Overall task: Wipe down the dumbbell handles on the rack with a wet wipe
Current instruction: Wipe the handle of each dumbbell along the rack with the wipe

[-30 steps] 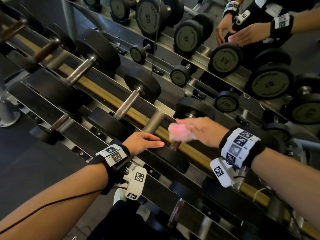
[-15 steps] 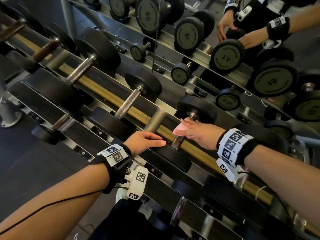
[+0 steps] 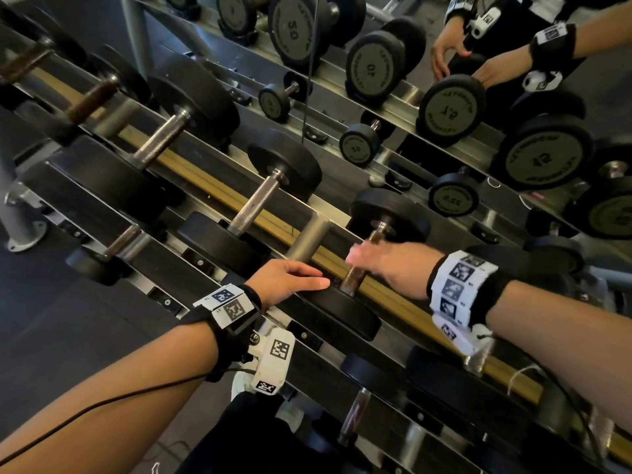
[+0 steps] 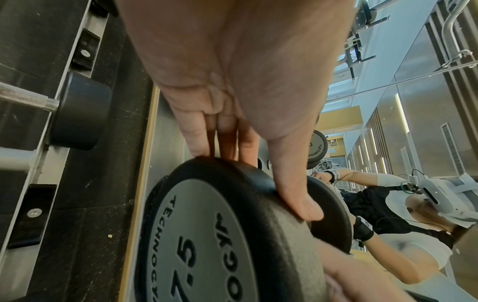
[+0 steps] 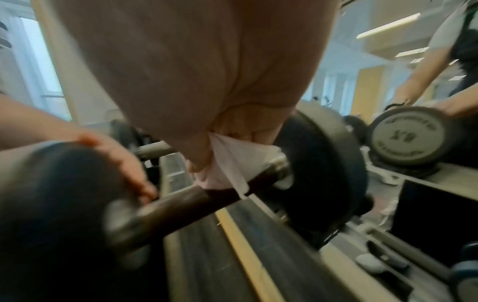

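Observation:
A black dumbbell lies across the rack, and its dark, worn handle runs from a near head to a far head. My right hand is over the middle of that handle, fingers pinching a pale pink wet wipe against it; the hand is blurred. My left hand holds the near head, marked 7.5. Its fingers drape over the rim, with the thumb along the edge.
More dumbbells sit to the left on the same tier, with bare metal handles. A yellow rail runs under them. A mirror behind repeats the weights and my arms. Lower tiers hold smaller dumbbells.
My right hand has kept moving on the handle with the wipe, staying about mid-handle, and less of the wipe shows than a second ago. The left hand has stayed on the near head.

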The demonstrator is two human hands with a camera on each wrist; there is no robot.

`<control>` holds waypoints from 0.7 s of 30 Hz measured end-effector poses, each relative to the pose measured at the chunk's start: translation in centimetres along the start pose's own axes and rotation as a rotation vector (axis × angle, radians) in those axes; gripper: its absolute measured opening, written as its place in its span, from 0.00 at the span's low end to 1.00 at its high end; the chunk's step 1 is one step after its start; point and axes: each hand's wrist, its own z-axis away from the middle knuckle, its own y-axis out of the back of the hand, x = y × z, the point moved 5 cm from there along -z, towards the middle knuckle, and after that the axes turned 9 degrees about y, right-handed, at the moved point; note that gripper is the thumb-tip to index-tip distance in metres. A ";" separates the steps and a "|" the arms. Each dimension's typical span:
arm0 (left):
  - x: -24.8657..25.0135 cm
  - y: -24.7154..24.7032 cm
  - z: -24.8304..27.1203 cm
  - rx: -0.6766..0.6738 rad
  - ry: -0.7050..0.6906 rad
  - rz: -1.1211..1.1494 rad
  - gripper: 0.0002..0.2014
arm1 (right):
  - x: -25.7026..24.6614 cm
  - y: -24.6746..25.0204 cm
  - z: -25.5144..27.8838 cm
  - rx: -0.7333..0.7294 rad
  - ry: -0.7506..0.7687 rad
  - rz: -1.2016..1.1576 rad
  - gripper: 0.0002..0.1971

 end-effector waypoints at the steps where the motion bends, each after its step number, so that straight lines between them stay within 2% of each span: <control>1: 0.0 0.0 0.0 -0.001 -0.004 0.002 0.20 | -1.2 -1.4 0.0 -0.051 0.048 0.008 0.43; 3: 0.0 -0.1 -0.1 -0.001 -0.010 0.005 0.20 | -2.9 -3.3 -0.2 -0.140 0.108 0.028 0.45; 4: 0.0 -0.1 -0.1 -0.004 -0.010 0.004 0.20 | -2.8 -3.2 -0.3 -0.131 0.123 0.011 0.45; 8: -0.1 0.0 -0.1 -0.012 -0.005 -0.007 0.20 | 1.2 -0.2 0.0 0.043 0.021 -0.032 0.43; 11: -0.2 0.0 -0.2 -0.007 -0.006 -0.007 0.20 | 2.1 -0.3 0.4 0.160 -0.009 0.028 0.41; 16: -0.2 0.0 -0.2 -0.006 -0.018 0.002 0.25 | -1.5 -4.2 0.8 0.079 0.212 0.119 0.41; 19: -0.3 0.0 -0.3 -0.017 -0.013 0.004 0.29 | 0.9 -2.2 0.9 0.200 0.120 0.053 0.39; 21: -0.3 0.0 -0.4 -0.019 -0.007 0.005 0.28 | 2.2 -1.4 0.9 0.219 0.011 0.063 0.38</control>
